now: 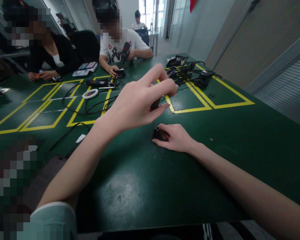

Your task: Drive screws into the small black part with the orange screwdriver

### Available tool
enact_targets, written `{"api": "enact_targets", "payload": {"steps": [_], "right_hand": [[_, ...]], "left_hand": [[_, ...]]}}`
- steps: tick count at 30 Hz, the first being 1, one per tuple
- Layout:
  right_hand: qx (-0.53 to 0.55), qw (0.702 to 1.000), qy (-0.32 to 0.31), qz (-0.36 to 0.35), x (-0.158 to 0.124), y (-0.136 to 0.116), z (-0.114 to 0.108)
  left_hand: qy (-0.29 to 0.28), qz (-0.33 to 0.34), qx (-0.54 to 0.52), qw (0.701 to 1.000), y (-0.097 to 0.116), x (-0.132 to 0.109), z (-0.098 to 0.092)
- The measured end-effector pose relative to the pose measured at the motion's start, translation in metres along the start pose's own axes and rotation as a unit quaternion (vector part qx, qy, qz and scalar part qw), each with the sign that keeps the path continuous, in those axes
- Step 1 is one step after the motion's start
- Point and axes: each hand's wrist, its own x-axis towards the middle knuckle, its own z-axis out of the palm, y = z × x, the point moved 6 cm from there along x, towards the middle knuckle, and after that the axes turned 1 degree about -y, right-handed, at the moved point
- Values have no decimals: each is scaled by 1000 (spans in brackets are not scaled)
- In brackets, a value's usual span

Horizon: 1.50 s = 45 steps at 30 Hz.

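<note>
My left hand (140, 103) is raised over the green table, its fingers curled above the thumb. A dark shape shows in the gap by its palm, mostly hidden by the fingers, so I cannot tell its kind. Lower and nearer to me, my right hand (177, 137) rests at the tabletop. Its thumb and index finger close around a small black part with a short round metal post (157, 129) standing up from it. The left hand hangs above this part, apart from it. A few tiny specks lie on the table just in front of the right hand.
Yellow tape (192, 109) marks rectangles on the green table (215, 140). Tangled black cables (190, 75) lie at the far right, a white tape roll (90, 93) at left. Across the table, a person holds a dark power drill (125, 52); another sits beside a white case (85, 69).
</note>
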Motion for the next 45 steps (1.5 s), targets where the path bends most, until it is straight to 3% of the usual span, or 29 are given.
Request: {"api": "enact_targets", "payload": {"steps": [7, 12, 18, 24, 45], "right_hand": [[18, 1000, -12, 0, 0, -1, 0], [15, 1000, -13, 5, 0, -1, 1], [17, 1000, -10, 5, 0, 0, 1], [13, 1000, -15, 4, -1, 0, 2], [11, 1000, -24, 9, 1, 0, 2]], "left_hand": [[-15, 17, -7, 1000, 4, -2, 0], [9, 12, 11, 1000, 5, -1, 0], [-31, 25, -15, 999, 8, -1, 4], [-2, 10, 6, 1000, 6, -1, 2], [0, 21, 13, 1000, 8, 1, 3]]}}
